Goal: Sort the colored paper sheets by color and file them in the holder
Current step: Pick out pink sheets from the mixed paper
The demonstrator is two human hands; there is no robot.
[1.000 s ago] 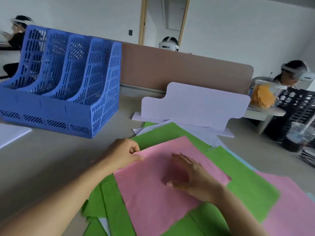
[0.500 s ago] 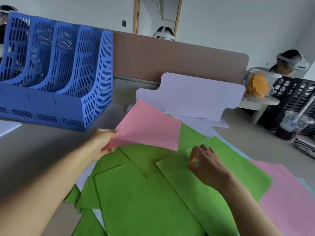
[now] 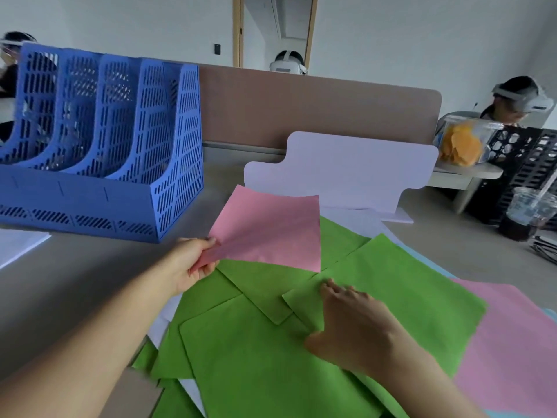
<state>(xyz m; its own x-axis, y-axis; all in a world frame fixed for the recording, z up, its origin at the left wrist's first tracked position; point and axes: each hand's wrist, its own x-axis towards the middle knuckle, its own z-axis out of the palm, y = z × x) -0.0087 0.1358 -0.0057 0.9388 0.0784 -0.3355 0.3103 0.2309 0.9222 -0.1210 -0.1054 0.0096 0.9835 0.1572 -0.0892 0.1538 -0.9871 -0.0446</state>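
Note:
My left hand [image 3: 193, 265] pinches the near corner of a pink sheet [image 3: 271, 230] and holds it lifted above the pile. Beneath lie several overlapping green sheets [image 3: 259, 354]. My right hand [image 3: 352, 327] rests flat on one green sheet with its fingers spread. Another pink sheet [image 3: 512, 351] lies at the right, over pale blue paper. White sheets peek out under the green ones. The blue slotted file holder [image 3: 99, 146] stands at the back left with nothing visible in its compartments.
A white cut-out board [image 3: 346, 173] stands behind the pile, with a brown desk divider [image 3: 316, 107] beyond it. A plastic cup with dark drink [image 3: 524, 218] and black crates sit at the right. White paper [image 3: 18, 242] lies at the left edge. Other people sit around.
My left hand lifted the pink sheet off the pile, uncovering the green sheets. My right hand left the pink sheet and now lies flat on a green one.

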